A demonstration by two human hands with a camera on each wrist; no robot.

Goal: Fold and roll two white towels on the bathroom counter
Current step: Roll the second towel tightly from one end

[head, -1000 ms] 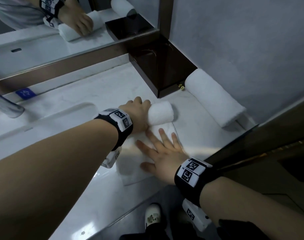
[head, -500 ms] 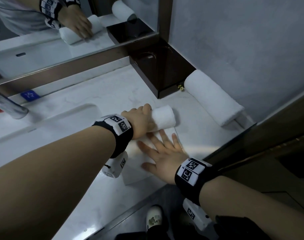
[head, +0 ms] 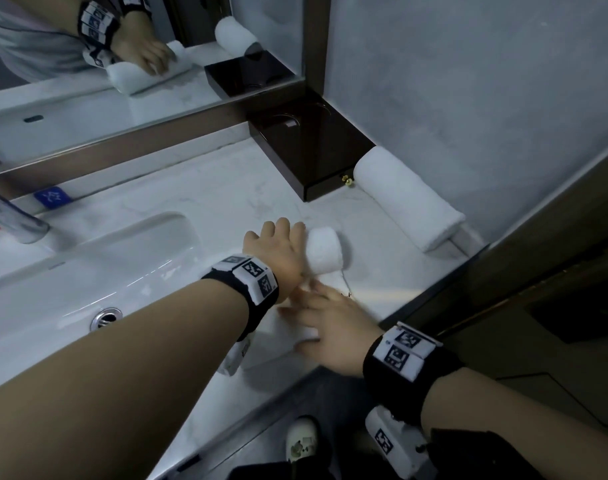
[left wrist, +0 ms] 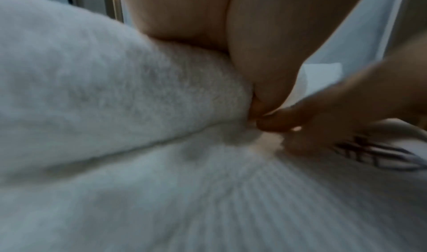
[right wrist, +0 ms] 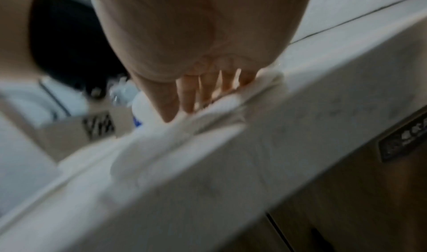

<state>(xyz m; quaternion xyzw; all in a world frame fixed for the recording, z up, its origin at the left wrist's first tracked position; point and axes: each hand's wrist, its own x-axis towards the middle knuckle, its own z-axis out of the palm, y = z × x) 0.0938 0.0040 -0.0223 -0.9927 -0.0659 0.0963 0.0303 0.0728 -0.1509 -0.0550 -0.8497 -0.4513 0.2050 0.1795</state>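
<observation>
A white towel lies near the counter's front edge, partly rolled. Its roll shows past my left hand, whose fingers curl over the top of it. In the left wrist view the palm and thumb press against the roll. The flat end of the towel lies under my right hand, which presses it down with straight, spread fingers. A second white towel, fully rolled, lies against the right wall.
A dark wooden box stands in the back corner beside the finished roll. The sink basin with its drain and a faucet is to the left. The counter's front edge runs just below my right hand.
The roll under my left hand has come nearer to me and the flat part is shorter. My right hand has slid slightly back toward the front edge, still flat on the towel.
</observation>
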